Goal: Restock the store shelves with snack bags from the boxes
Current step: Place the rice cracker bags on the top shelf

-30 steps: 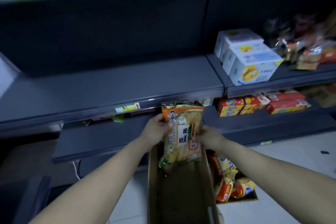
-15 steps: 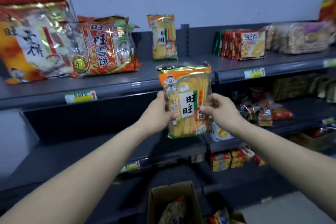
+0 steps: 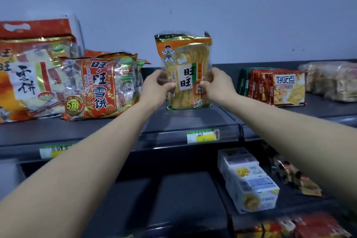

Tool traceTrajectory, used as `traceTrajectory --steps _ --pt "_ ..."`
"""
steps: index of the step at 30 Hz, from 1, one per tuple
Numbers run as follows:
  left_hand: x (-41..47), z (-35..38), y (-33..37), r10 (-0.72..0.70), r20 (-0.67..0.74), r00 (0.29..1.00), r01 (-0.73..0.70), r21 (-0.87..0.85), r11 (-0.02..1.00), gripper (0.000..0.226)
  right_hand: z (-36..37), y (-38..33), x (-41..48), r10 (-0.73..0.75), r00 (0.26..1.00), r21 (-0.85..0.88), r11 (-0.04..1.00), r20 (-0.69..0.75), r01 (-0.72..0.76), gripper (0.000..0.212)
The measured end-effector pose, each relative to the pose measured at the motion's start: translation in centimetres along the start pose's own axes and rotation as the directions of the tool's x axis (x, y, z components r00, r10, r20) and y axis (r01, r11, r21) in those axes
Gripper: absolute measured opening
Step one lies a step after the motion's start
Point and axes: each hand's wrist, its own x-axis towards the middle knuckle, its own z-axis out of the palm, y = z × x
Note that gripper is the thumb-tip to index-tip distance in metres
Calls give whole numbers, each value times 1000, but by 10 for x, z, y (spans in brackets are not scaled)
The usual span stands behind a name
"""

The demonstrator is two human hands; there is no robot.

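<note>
Now both hands' fingers, left hand (image 3: 157,88) and right hand (image 3: 217,85), grip the upright snack bag (image 3: 184,71) on the top shelf (image 3: 173,121).

The rice cracker bag (image 3: 185,75) is orange, gold-topped, with a white label, black characters and a green stripe. Left of it the snow cracker bag (image 3: 97,86) is red-orange; right of it the packets (image 3: 280,88) are red.

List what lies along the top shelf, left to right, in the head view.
large red-and-gold bag → red bag with a round gold badge → left hand → orange cracker bag → right hand → row of red packs → clear-wrapped packs
</note>
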Motion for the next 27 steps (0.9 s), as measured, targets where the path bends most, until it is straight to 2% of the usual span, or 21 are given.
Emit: traceTrajectory --steps 5,10,13,18,22,25,27 --pt "40 25 -47 -67 -34 997 68 38 997 13 48 42 49 81 989 32 996 120 -86 11" --pt "75 40 -74 -132 -77 988 136 52 989 20 73 63 81 34 979 -52 998 202 -24 32" --pt "90 48 -84 -183 -77 980 188 74 979 27 84 74 96 49 965 -63 997 258 -34 37" --pt "108 56 -88 -207 -154 966 230 147 962 46 99 81 120 78 963 -75 995 257 -61 39" --pt "119 56 -87 -260 -178 949 287 149 946 27 106 80 128 101 957 -83 993 271 -82 37" --pt "126 54 -85 -304 -191 933 335 160 928 32 109 78 131 104 952 -79 993 287 -84 30" --pt "127 56 -84 -320 -199 926 356 179 917 36 109 76 129 103 953 -91 993 285 -81 36"
